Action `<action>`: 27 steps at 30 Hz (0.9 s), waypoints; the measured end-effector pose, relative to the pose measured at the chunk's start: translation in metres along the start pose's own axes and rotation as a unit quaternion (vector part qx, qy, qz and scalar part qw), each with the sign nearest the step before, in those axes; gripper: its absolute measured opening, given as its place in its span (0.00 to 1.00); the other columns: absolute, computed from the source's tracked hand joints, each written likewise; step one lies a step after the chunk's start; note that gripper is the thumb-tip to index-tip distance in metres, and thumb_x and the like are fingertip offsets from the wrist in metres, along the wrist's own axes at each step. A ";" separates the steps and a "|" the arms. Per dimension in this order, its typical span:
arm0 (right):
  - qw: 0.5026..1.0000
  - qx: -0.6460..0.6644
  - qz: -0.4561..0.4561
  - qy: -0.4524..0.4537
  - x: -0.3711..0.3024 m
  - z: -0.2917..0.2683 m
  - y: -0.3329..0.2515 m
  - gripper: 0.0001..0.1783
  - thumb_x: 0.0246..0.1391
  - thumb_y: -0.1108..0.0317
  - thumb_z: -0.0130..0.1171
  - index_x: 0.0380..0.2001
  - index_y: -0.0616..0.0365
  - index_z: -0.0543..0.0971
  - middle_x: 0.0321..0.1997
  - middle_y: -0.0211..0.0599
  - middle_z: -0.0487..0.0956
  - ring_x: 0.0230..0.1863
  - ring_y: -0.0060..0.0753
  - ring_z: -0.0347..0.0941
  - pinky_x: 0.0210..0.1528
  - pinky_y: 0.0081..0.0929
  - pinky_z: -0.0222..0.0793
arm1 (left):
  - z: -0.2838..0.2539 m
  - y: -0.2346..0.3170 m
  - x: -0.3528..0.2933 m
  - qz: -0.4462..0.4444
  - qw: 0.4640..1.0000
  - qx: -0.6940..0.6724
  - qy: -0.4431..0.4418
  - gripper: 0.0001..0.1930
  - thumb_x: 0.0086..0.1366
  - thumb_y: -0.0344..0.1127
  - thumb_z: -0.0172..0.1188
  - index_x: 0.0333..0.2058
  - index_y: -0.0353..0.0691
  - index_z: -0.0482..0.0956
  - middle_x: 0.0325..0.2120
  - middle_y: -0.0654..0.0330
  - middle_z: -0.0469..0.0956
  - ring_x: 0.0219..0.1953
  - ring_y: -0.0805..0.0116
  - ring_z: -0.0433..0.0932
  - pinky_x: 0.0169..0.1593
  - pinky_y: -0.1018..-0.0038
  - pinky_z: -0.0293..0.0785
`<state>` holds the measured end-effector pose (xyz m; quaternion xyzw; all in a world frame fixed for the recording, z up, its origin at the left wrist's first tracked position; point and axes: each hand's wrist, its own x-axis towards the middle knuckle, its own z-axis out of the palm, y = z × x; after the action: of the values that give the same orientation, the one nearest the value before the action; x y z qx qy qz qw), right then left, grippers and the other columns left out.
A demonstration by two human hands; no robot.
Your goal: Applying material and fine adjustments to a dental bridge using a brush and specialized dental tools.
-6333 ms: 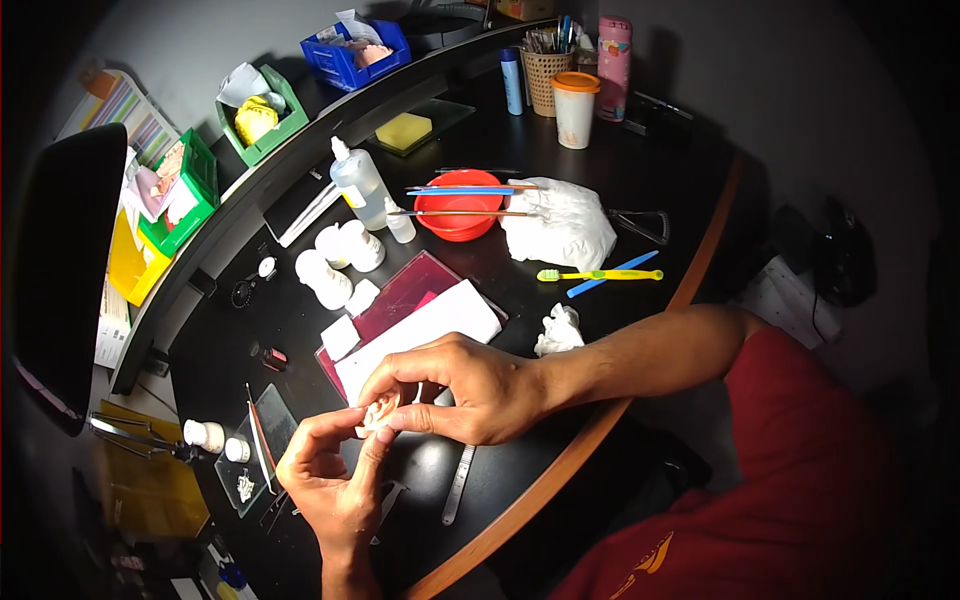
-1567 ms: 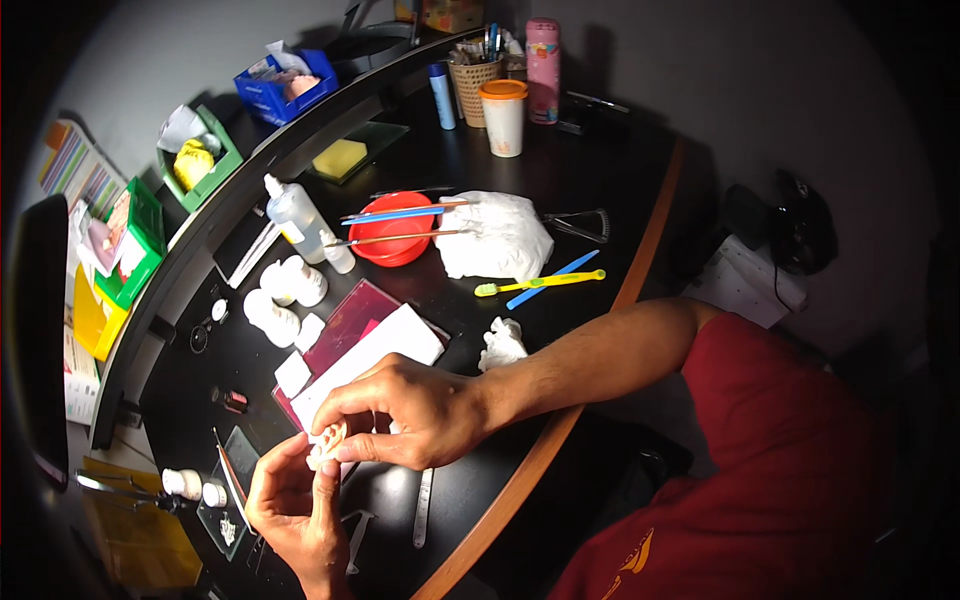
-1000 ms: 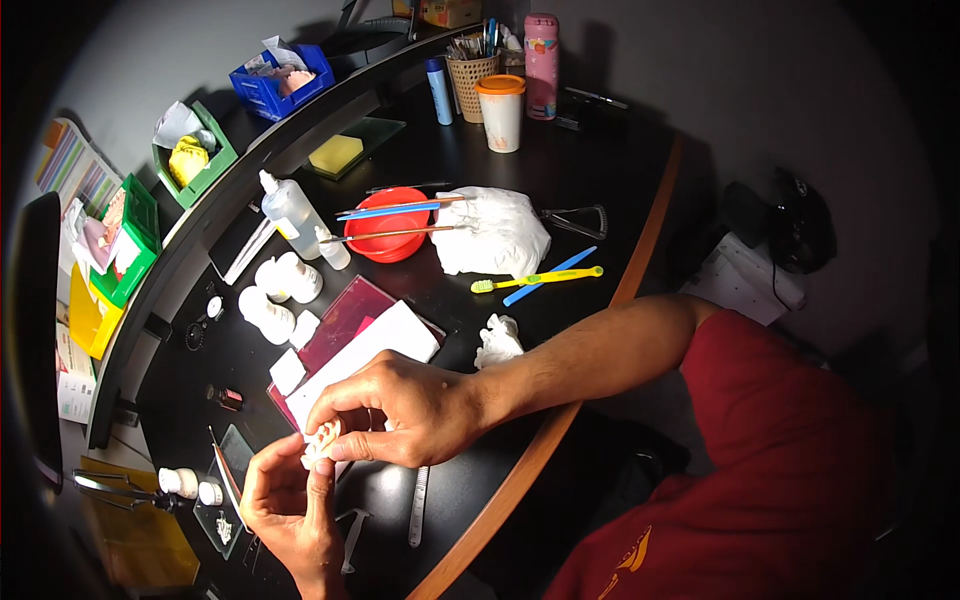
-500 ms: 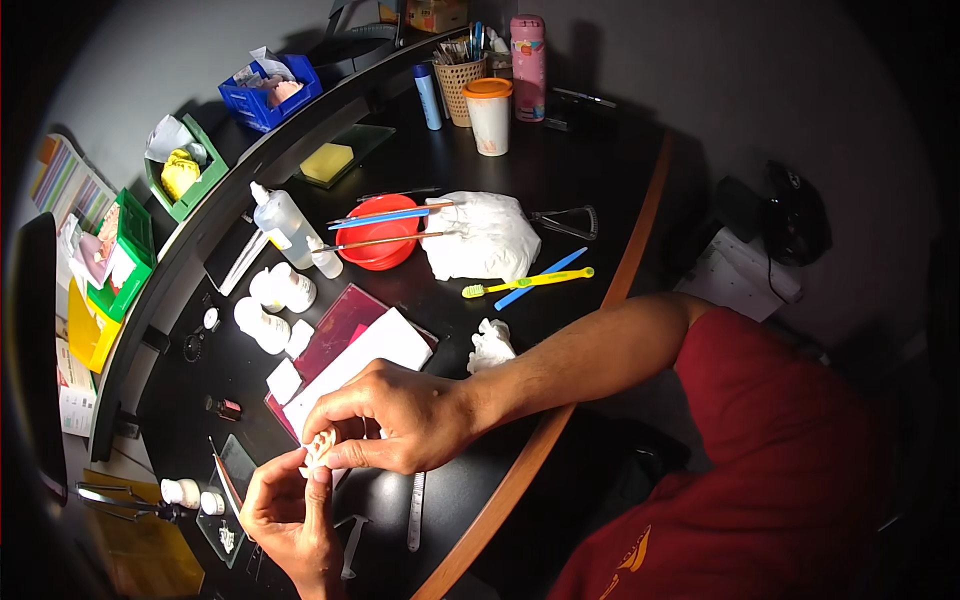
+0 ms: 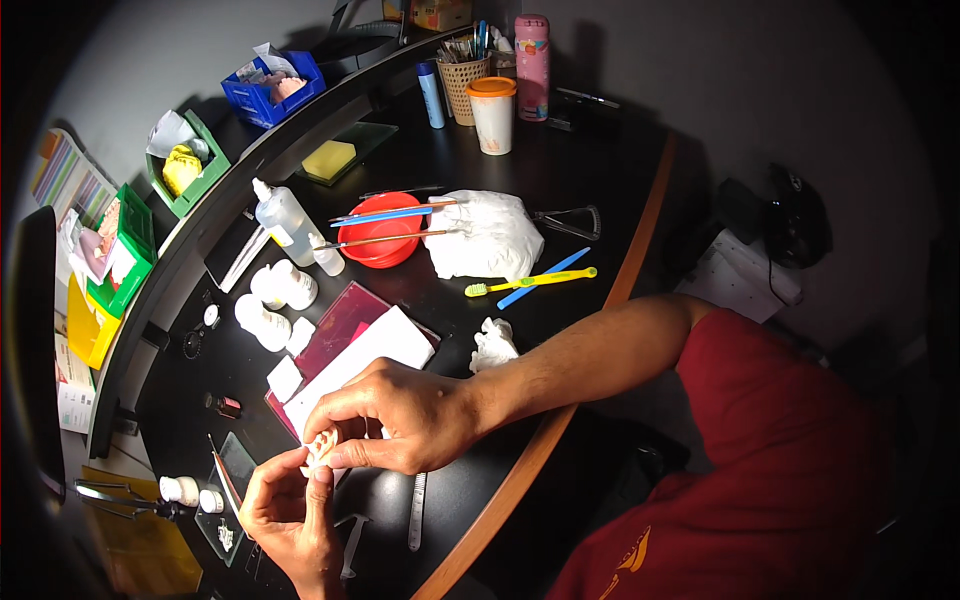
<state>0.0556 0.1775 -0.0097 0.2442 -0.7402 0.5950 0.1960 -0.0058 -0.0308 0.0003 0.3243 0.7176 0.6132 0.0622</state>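
Between both hands, at the lower left of the desk, is a small cream-coloured piece with a bumpy surface, resembling a dental cast. My left hand pinches its lower edge with thumb and fingertips. From above and the right, my right hand grips the same piece between thumb and fingers. The fingers cover much of it, so its full shape is hidden. Under and behind my right hand lies a white paper pad on a dark red folder. A clear ruler lies just right of my left hand.
White bottles and a clear squeeze bottle stand left. Brushes rest across a red bowl and a white cloth. A yellow toothbrush crosses a blue stick. Crumpled tissue lies by my right forearm. Coloured bins line the raised ledge.
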 end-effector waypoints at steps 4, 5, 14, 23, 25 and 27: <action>1.000 -0.013 -0.012 0.006 0.000 0.001 0.002 0.09 0.60 0.73 0.63 0.42 0.68 0.79 0.35 0.38 0.83 0.34 0.23 0.79 0.35 0.22 0.74 | 0.016 0.013 0.000 0.012 0.998 -0.058 0.037 0.20 0.62 0.21 0.68 0.52 0.31 0.74 0.37 0.57 0.82 0.39 0.73 0.82 0.45 0.80 0.78; 1.000 -0.013 -0.011 0.006 0.000 0.000 0.002 0.09 0.60 0.73 0.63 0.42 0.68 0.79 0.35 0.38 0.83 0.34 0.23 0.79 0.35 0.22 0.74 | 0.016 0.012 0.001 0.010 0.997 -0.070 0.028 0.23 0.62 0.21 0.67 0.55 0.33 0.72 0.39 0.57 0.82 0.41 0.72 0.82 0.46 0.79 0.78; 1.000 -0.003 0.008 -0.013 0.002 -0.001 0.000 0.10 0.60 0.73 0.63 0.43 0.68 0.79 0.35 0.40 0.82 0.35 0.23 0.80 0.36 0.22 0.74 | -0.001 0.001 0.001 -0.003 1.000 0.004 0.003 0.13 0.62 0.24 0.69 0.43 0.29 0.78 0.34 0.56 0.83 0.35 0.74 0.82 0.41 0.80 0.77; 1.000 -0.021 0.001 -0.009 0.003 -0.001 -0.003 0.11 0.60 0.73 0.64 0.44 0.68 0.80 0.40 0.44 0.84 0.42 0.30 0.83 0.42 0.26 0.78 | -0.001 0.002 0.000 0.011 1.000 -0.009 0.005 0.11 0.61 0.21 0.68 0.42 0.27 0.80 0.35 0.55 0.83 0.38 0.72 0.82 0.45 0.78 0.76; 0.999 -0.050 0.003 -0.010 0.002 -0.003 -0.003 0.13 0.58 0.73 0.65 0.46 0.66 0.80 0.41 0.46 0.85 0.43 0.35 0.84 0.46 0.29 0.77 | 0.003 0.003 0.001 0.012 0.999 -0.039 0.008 0.11 0.60 0.20 0.69 0.42 0.27 0.81 0.36 0.55 0.83 0.39 0.72 0.82 0.46 0.78 0.77; 0.998 -0.056 -0.009 -0.009 0.003 -0.003 -0.005 0.14 0.58 0.72 0.65 0.47 0.67 0.80 0.42 0.46 0.85 0.44 0.36 0.83 0.47 0.29 0.77 | 0.003 0.003 0.003 0.008 0.999 -0.044 -0.002 0.17 0.60 0.18 0.68 0.48 0.27 0.77 0.37 0.54 0.83 0.41 0.70 0.83 0.48 0.76 0.78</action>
<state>0.0558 0.1794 -0.0036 0.2445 -0.7719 0.5486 0.2084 -0.0051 -0.0264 0.0033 0.3280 0.6873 0.6440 0.0731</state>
